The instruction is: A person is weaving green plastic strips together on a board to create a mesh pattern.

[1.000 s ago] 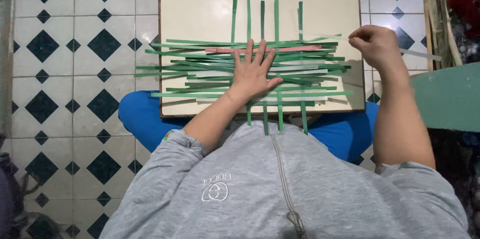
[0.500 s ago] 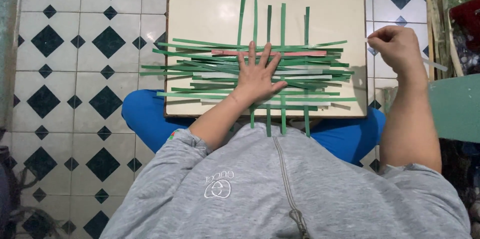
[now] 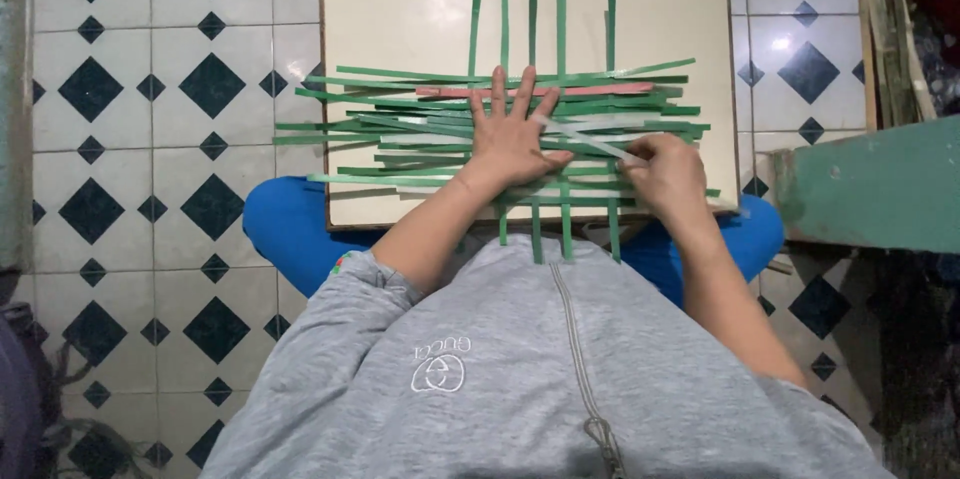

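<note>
The head view shows a loose woven mat of green strips [image 3: 440, 129] lying in the centre of the frame on a cream board [image 3: 400, 9] that rests across the person's blue-clad knees. Five upright strips [image 3: 561, 19] rise above the weave, crossed by many flat ones and one pink strip [image 3: 600, 90]. The left hand [image 3: 512, 144] lies flat on the weave, fingers spread, its grip apart. The right hand [image 3: 668, 171], at centre right, has its grip clamped on a pale strip [image 3: 590, 139]. Half a second ago that hand was raised at the board's right edge; it has come down onto the weave.
</note>
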